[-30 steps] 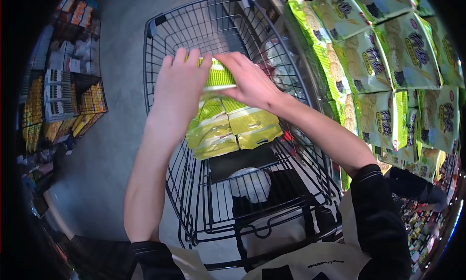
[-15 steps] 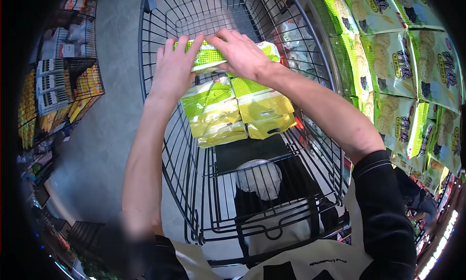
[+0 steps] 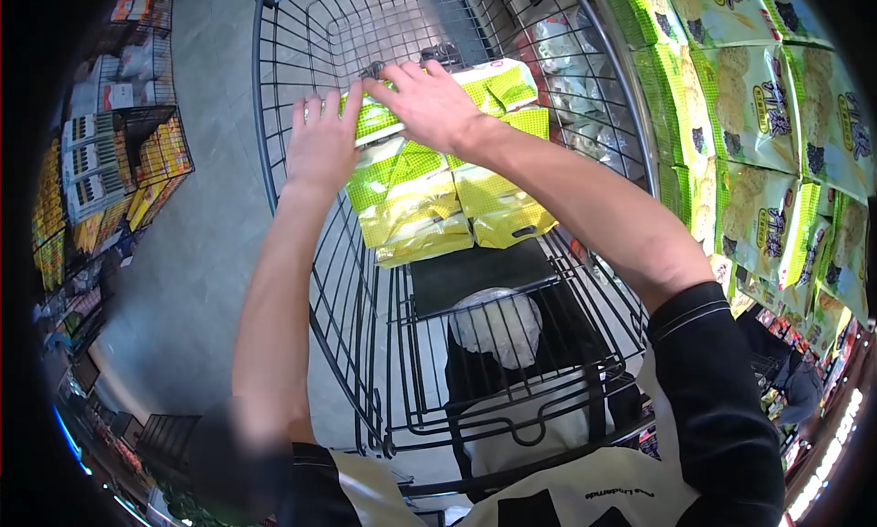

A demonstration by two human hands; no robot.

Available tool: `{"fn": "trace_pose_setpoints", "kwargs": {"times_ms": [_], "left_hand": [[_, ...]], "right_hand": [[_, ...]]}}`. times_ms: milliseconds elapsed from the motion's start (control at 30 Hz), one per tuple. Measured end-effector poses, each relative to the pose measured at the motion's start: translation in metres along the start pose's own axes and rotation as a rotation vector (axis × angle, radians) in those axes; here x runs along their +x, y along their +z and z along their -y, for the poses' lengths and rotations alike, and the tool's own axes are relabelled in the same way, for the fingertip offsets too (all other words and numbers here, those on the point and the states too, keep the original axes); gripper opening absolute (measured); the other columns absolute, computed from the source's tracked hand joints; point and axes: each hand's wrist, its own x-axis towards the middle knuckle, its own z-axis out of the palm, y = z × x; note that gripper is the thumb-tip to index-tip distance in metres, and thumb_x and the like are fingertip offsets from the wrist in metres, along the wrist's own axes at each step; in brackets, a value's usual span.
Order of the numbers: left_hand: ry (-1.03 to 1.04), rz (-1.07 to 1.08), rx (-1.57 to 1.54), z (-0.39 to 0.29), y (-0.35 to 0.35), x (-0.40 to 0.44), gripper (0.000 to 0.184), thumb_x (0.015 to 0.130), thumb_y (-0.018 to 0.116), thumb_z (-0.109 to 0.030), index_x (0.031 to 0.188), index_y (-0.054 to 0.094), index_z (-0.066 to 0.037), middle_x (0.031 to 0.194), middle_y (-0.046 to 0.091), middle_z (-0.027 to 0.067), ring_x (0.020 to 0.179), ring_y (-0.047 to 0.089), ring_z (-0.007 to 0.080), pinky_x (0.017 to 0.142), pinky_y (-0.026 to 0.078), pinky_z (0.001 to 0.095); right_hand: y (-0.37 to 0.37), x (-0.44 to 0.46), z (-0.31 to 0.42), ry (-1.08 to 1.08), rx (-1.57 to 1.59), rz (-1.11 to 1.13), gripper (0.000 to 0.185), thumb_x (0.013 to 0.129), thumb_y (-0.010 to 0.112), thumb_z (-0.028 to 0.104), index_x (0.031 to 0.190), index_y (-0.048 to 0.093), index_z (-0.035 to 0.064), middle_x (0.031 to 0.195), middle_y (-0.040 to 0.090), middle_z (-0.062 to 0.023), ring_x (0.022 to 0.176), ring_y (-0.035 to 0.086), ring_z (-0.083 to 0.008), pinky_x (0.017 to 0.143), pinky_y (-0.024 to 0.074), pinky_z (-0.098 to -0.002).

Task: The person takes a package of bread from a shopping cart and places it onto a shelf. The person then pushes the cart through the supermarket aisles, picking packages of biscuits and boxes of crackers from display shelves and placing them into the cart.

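My left hand grips the left end of a green-and-white snack bag, its fingers bent over the far edge. Across the top of that bag lies my right hand, fingers curled over the far side. More green-and-white packaging shows right of this hand; whether it is the same bag I cannot tell. Both thumbs are mostly hidden. Just nearer to me, several yellow-green bags are packed in two columns inside the black wire shopping cart. One near bag has a dark handle slot.
On the right, large green snack bags hang or stack in rows close to the cart. Beyond the cart's right side are clear-wrapped goods. Wire display baskets with yellow packs stand left across the grey floor. A black flap lies in the cart.
The bag under my hands now sits closer against the packed bags, and the gap there has narrowed. My right hand has shifted slightly left, uncovering more packaging on its right.
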Motion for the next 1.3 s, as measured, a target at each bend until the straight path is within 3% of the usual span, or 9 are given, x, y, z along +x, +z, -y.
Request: {"fn": "trace_pose_setpoints", "kwargs": {"times_ms": [133,267,467,600,733,933,1067,1133,1300], "left_hand": [[-0.011,0.109,0.016,-0.007,0.032,0.006,0.101,0.088,0.077,-0.040,0.164,0.020,-0.003,0.154,0.042,0.0215,0.146,0.038,0.0380,0.125,0.026,0.0524],[-0.091,0.282,-0.126,-0.027,0.045,0.007,0.097,0.099,0.054,-0.062,0.167,0.015,-0.004,0.169,0.024,0.0250,0.160,0.017,0.0383,0.130,0.013,0.0510],[-0.136,0.254,-0.187,-0.028,0.079,0.014,0.099,0.101,0.038,-0.071,0.168,0.009,-0.003,0.174,0.008,0.0253,0.162,0.001,0.0369,0.131,0.002,0.0512],[-0.194,0.211,-0.197,-0.034,0.051,0.011,0.094,0.102,0.052,-0.058,0.167,0.013,-0.003,0.174,0.010,0.0243,0.162,0.003,0.0391,0.130,0.003,0.0533],[0.030,-0.184,-0.382,-0.039,0.007,-0.032,0.082,0.097,0.066,-0.033,0.165,0.028,-0.007,0.168,0.024,0.0279,0.156,0.020,0.0472,0.127,0.018,0.0581],[0.432,0.148,-0.902,-0.054,-0.116,-0.184,0.048,0.091,0.075,-0.017,0.136,0.063,-0.003,0.125,0.068,0.0176,0.114,0.064,0.0373,0.105,0.046,0.0483],[0.365,0.545,-1.166,-0.068,-0.171,-0.282,0.050,0.091,0.078,-0.020,0.136,0.063,-0.004,0.123,0.069,0.0176,0.116,0.064,0.0349,0.098,0.052,0.0417],[0.479,0.274,-1.260,-0.086,-0.140,-0.330,0.038,0.091,0.075,-0.026,0.124,0.067,-0.007,0.107,0.073,0.0168,0.103,0.071,0.0343,0.086,0.057,0.0426],[0.320,0.148,-0.992,-0.133,-0.143,-0.386,0.037,0.089,0.076,-0.022,0.123,0.069,-0.009,0.120,0.070,0.0202,0.120,0.063,0.0403,0.104,0.050,0.0499]], "right_hand": [[0.022,0.000,0.006,0.020,-0.098,0.100,0.069,0.088,0.072,0.013,0.151,0.045,0.0123,0.131,0.054,-0.0096,0.127,0.053,-0.0252,0.109,0.0415,-0.0446],[0.039,-0.019,-0.007,-0.007,0.053,0.235,0.088,0.094,0.069,0.052,0.162,0.030,0.0113,0.159,0.041,-0.0153,0.151,0.035,-0.0313,0.127,0.0223,-0.0541],[0.047,-0.021,-0.010,0.010,-0.055,0.297,0.083,0.101,0.050,0.055,0.166,0.025,0.0098,0.171,0.028,-0.0110,0.161,0.016,-0.0309,0.130,0.0100,-0.0542],[0.020,-0.041,-0.008,0.169,0.150,0.139,0.073,0.101,0.053,0.041,0.162,0.032,0.0059,0.168,0.031,-0.0184,0.160,0.019,-0.0360,0.129,0.0165,-0.0551],[-0.055,-0.106,-0.014,0.114,0.426,-0.013,0.044,0.100,0.061,0.021,0.138,0.056,-0.0003,0.143,0.052,-0.0230,0.137,0.048,-0.0418,0.114,0.0413,-0.0502],[-0.185,-0.257,0.016,0.006,0.540,0.078,0.026,0.095,0.061,0.013,0.118,0.066,0.0021,0.099,0.063,-0.0147,0.087,0.066,-0.0340,0.079,0.0560,-0.0453],[-0.250,-0.341,0.067,0.005,0.657,0.287,0.026,0.094,0.063,0.018,0.116,0.068,0.0061,0.090,0.060,-0.0119,0.083,0.066,-0.0311,0.076,0.0564,-0.0442],[-0.252,-0.381,0.088,-0.076,0.718,0.402,0.025,0.097,0.062,0.023,0.116,0.068,0.0082,0.093,0.062,-0.0108,0.085,0.066,-0.0316,0.079,0.0566,-0.0451],[-0.233,-0.448,0.127,0.043,0.690,0.677,0.045,0.102,0.058,0.041,0.137,0.061,0.0125,0.119,0.066,-0.0134,0.113,0.065,-0.0373,0.098,0.0532,-0.0493]]}}
